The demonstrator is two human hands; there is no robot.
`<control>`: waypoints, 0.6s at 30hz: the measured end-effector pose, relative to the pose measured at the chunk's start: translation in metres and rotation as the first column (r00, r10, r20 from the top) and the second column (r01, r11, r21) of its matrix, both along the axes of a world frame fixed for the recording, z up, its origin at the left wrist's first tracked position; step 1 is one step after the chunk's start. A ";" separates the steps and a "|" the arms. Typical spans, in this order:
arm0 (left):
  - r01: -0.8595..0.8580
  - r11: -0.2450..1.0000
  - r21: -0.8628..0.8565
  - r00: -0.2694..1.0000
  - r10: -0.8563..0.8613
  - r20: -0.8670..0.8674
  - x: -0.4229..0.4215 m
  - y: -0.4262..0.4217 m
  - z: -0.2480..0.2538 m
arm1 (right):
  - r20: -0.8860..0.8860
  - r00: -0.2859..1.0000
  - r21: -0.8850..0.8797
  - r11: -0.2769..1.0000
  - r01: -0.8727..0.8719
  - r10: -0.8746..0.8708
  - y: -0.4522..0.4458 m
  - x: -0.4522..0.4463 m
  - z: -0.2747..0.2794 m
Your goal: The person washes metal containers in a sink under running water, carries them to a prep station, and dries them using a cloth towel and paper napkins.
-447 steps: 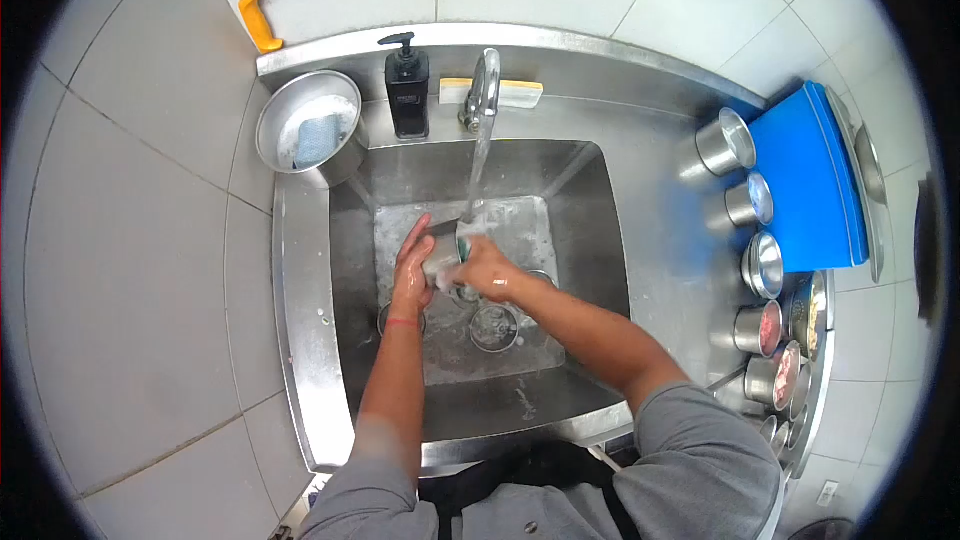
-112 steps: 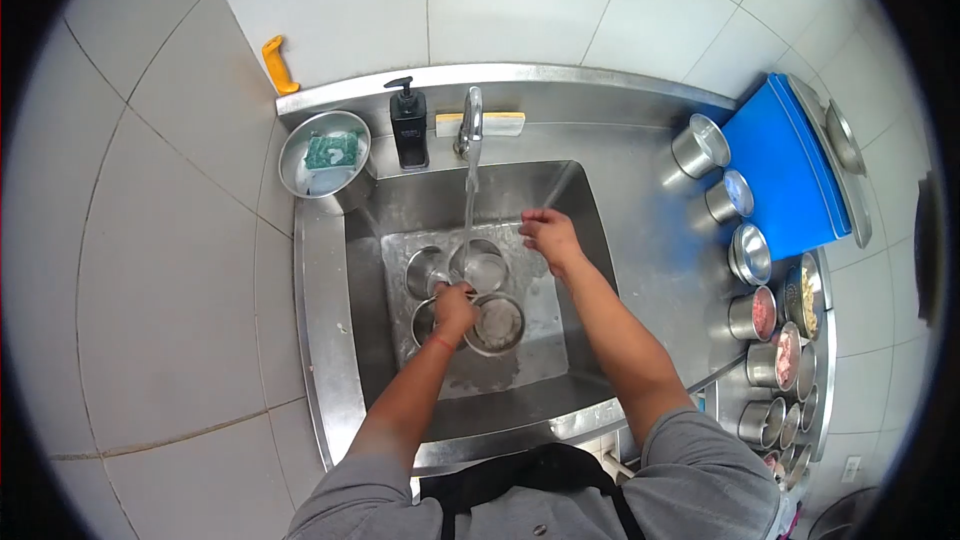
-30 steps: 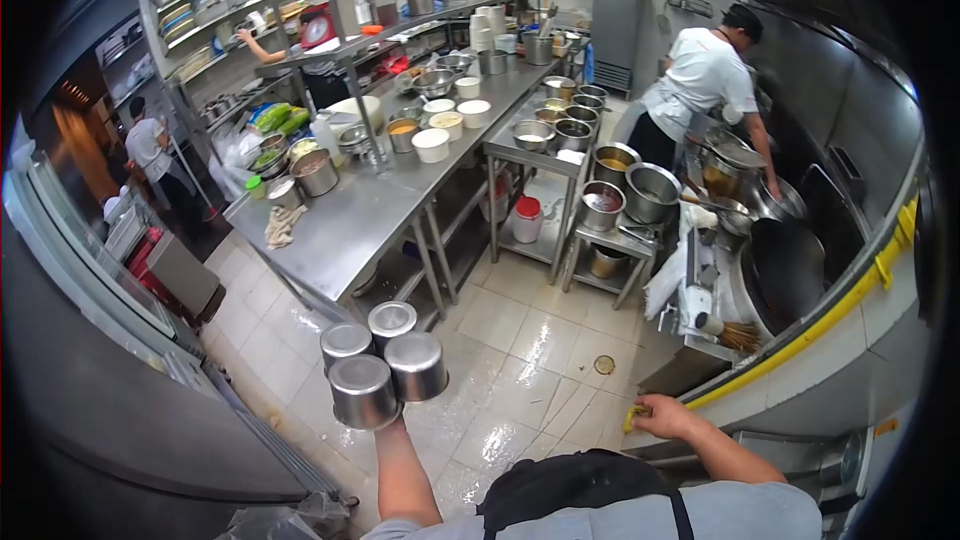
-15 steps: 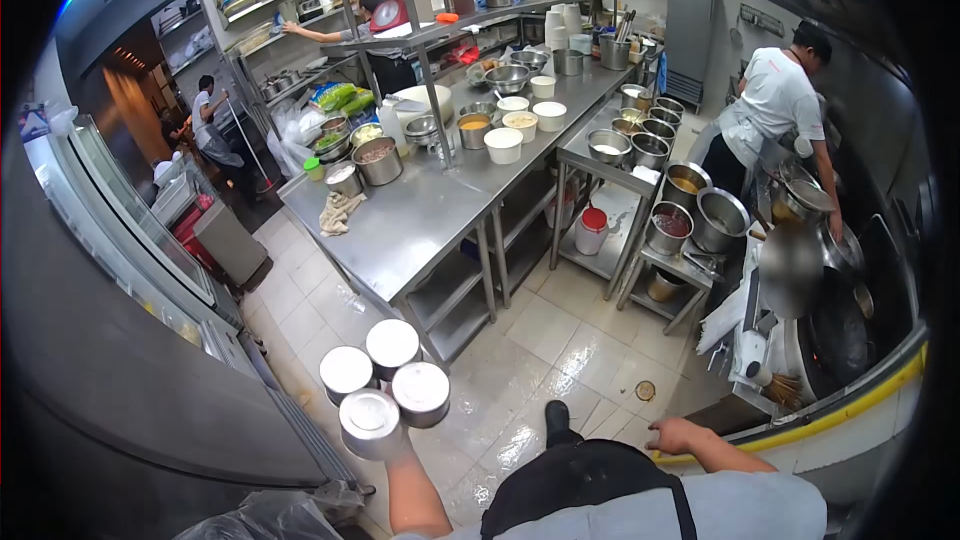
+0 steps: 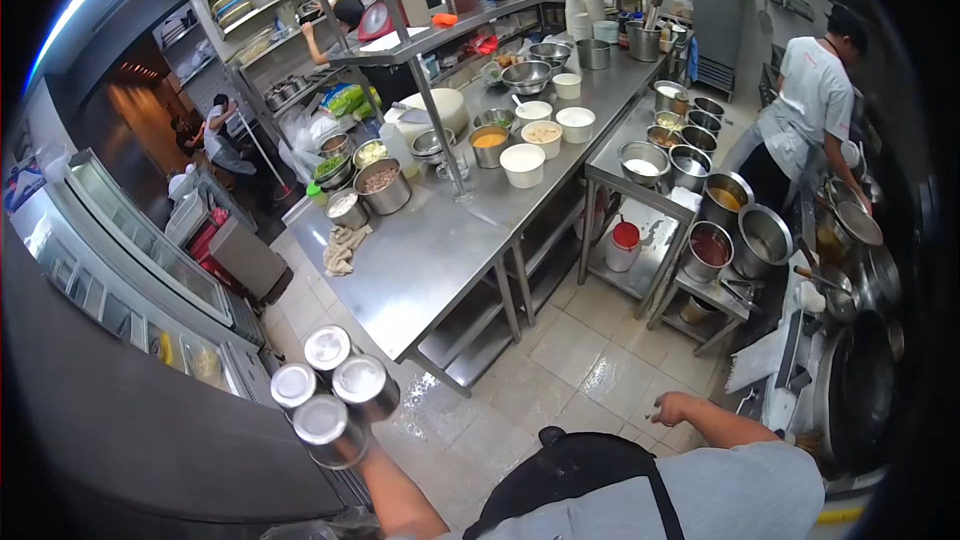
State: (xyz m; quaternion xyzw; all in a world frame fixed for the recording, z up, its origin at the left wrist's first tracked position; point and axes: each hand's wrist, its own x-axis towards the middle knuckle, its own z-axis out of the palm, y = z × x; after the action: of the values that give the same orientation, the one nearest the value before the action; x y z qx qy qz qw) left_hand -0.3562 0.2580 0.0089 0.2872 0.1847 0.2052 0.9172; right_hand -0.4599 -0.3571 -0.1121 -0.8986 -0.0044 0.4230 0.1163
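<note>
Several metal pots [image 5: 325,420] are clustered bottoms up at the lower left, carried in the air by my left hand [image 5: 368,448]. The fingers of that hand are hidden beneath and behind the pots. My right hand [image 5: 673,408] hangs over the tiled floor at the lower right, with nothing in it and its fingers loosely bent and partly apart.
A steel table [image 5: 400,270] with bowls, white tubs and a cloth [image 5: 345,250] stands ahead. Low stands hold pots [image 5: 708,245]. One person [image 5: 815,90] works at the stove on the right; others are farther back. A grey cabinet [image 5: 150,410] borders the left.
The view has turned from the sink to the kitchen. My left hand now carries the pots, which have shifted left in view over the last half second. The person at the stove appears farther right.
</note>
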 end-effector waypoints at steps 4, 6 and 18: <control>-0.017 0.999 0.030 0.998 0.016 0.053 0.043 0.006 0.033 | 0.143 0.990 -0.014 1.000 0.003 -0.001 -0.018 0.053 -0.009; -0.029 0.999 0.030 0.997 0.027 0.065 0.055 0.009 0.041 | 0.187 0.982 -0.011 0.999 0.038 -0.036 -0.017 0.076 -0.010; -0.071 0.997 0.000 0.996 0.071 0.049 0.069 0.052 0.032 | 0.093 0.958 0.032 0.961 -0.274 0.270 0.063 0.146 -0.035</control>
State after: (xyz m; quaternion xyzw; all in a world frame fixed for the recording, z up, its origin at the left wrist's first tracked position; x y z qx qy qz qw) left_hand -0.2868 0.3100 0.0406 0.2760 0.1721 0.2446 0.9135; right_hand -0.3137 -0.2937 -0.1469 -0.9044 -0.1424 0.3950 0.0765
